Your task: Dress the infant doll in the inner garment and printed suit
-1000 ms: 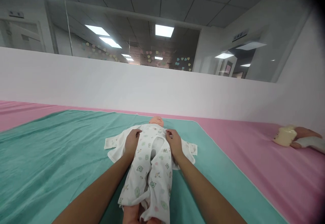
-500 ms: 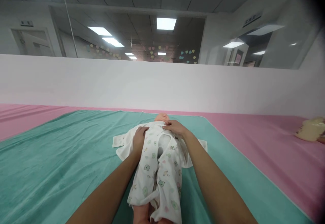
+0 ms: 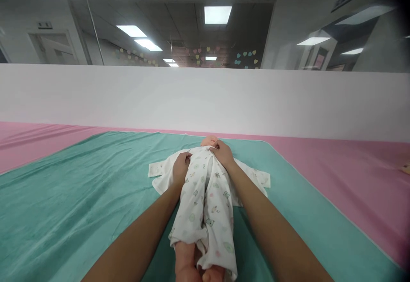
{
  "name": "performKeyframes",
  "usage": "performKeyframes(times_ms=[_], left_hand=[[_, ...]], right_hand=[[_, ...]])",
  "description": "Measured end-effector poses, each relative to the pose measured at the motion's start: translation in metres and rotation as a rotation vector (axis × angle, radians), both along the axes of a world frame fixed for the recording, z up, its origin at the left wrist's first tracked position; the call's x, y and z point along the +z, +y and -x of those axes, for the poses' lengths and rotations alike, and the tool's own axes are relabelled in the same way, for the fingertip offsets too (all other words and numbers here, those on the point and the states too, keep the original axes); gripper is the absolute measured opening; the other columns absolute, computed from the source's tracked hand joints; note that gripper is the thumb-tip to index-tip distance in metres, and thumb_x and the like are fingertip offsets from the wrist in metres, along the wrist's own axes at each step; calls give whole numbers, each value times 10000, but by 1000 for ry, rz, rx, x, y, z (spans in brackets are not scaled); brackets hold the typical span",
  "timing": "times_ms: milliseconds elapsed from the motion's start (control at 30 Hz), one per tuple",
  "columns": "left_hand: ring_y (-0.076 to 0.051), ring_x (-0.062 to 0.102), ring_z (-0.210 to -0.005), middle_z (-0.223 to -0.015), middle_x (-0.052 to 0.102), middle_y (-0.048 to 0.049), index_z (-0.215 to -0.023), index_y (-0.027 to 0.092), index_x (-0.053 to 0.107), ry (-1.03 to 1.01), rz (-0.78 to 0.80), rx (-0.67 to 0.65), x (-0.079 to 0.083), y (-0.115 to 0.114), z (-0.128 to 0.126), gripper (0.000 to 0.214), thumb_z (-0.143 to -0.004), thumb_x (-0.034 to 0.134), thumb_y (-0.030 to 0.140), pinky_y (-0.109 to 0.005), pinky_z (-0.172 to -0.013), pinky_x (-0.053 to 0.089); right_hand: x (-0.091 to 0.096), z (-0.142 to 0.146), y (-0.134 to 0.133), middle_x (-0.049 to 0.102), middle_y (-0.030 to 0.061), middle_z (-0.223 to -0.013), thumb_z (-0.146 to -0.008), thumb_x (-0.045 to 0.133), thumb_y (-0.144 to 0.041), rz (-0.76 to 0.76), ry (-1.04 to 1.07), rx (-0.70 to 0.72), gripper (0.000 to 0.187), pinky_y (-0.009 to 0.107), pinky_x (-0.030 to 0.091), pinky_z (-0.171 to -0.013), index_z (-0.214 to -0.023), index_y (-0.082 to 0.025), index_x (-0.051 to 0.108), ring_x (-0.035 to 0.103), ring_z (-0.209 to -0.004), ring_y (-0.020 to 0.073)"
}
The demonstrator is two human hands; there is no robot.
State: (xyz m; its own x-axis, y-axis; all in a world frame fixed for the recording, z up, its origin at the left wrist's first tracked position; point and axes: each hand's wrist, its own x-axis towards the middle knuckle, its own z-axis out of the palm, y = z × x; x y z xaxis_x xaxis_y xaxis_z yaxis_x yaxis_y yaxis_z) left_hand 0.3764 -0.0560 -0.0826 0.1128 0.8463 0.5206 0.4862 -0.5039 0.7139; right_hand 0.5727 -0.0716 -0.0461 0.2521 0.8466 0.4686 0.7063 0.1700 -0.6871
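Note:
A baby doll [image 3: 209, 140] lies on its back, feet towards me, wearing white printed baby trousers [image 3: 192, 218]. A white baby shirt [image 3: 160, 184] is spread out under and beside it, sleeves out to both sides. My left hand [image 3: 181, 169] is closed on the trousers' upper edge at the doll's side, fingertips curled onto the cloth. At the top of the trousers, near the doll's chin, my right hand [image 3: 223, 154] pinches the waist edge. The doll's bare feet [image 3: 185, 269] stick out of the trouser legs. The doll's arms are hidden.
A teal sheet [image 3: 96, 196] lies beneath the doll over a pink cover [image 3: 346, 167]. Behind it rises a white wall [image 3: 128, 98] with a window above. At the far right edge is a small, cut-off tan object [image 3: 406, 168].
The trousers sit higher, and the gap in their front has narrowed to a slit. My right hand has moved up towards the doll's chin. The view has tilted down, showing more of the feet.

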Motion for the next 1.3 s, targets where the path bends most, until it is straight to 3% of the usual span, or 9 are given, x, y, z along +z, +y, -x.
performKeyframes(times_ms=[167, 333, 533, 633, 700, 833, 1033, 1167, 1300], left_hand=[[-184, 558, -1006, -1058, 636, -48, -1001, 176, 597, -30, 3, -33, 1, -1, 1, 304, -807, 374, 109, -303, -913, 411], [-198, 560, -1003, -1027, 632, -70, -985, 164, 596, -42, -23, -23, 0, 0, 0, 254, -829, 396, 153, -311, -903, 415], [-197, 586, -926, -978, 653, -48, -946, 194, 591, -61, 35, 11, -1, 0, 0, 211, -838, 411, 178, -306, -827, 427], [-189, 600, -834, -894, 661, -36, -964, 210, 579, -94, 87, 49, -1, -2, 1, 221, -852, 389, 207, -289, -740, 436], [-181, 596, -790, -852, 657, -27, -968, 215, 570, -120, 112, 63, 0, -4, 1, 235, -855, 364, 199, -276, -701, 431], [-161, 569, -771, -799, 611, -12, -943, 212, 553, -177, 36, 59, 1, -5, 2, 261, -843, 321, 147, -254, -680, 411], [-156, 531, -710, -733, 558, -5, -918, 199, 530, -240, -71, 28, -1, -4, 1, 233, -853, 307, 182, -263, -676, 399], [-153, 539, -692, -708, 564, 4, -915, 203, 532, -234, -55, -12, 0, -5, 1, 233, -840, 314, 168, -260, -668, 399], [-151, 543, -666, -691, 564, 10, -911, 206, 545, -216, -35, -7, 1, -7, 2, 231, -833, 330, 173, -251, -639, 400]], right_hand=[[9, 15, -13, 603, 37, -1019, -783, 447, -209, -34, -124, 52, 182, 278, 356, -770, -899, -215, 587, 513, -913, 166], [21, 36, -19, 641, 32, -873, -849, 390, -285, 5, -246, 136, 257, 267, 349, -754, -790, -210, 629, 528, -873, 164], [44, 38, 7, 633, 11, -707, -724, 598, -442, 286, -381, 215, 253, 252, 348, -638, -679, -193, 598, 533, -682, 145], [58, 40, 21, 600, -7, -609, -599, 714, -447, 460, -474, 295, 298, 240, 328, -568, -589, -183, 577, 502, -581, 125], [61, 43, 26, 591, -19, -611, -604, 715, -439, 498, -520, 335, 294, 230, 320, -557, -587, -181, 572, 494, -576, 113], [51, 51, 29, 596, -37, -734, -752, 595, -404, 391, -563, 321, 214, 204, 317, -584, -713, -196, 562, 501, -661, 95], [33, 61, 24, 591, 24, -907, -852, 491, -298, 189, -611, 63, 132, 241, 324, -658, -798, -191, 547, 518, -799, 135], [33, 66, 5, 594, 78, -986, -917, 382, -299, 110, -638, -63, 214, 292, 345, -768, -905, -186, 563, 522, -936, 186], [24, 71, -32, 615, 93, -1064, -960, 247, -364, 17, -623, 43, 389, 326, 336, -910, -1042, -174, 577, 510, -1051, 194]])
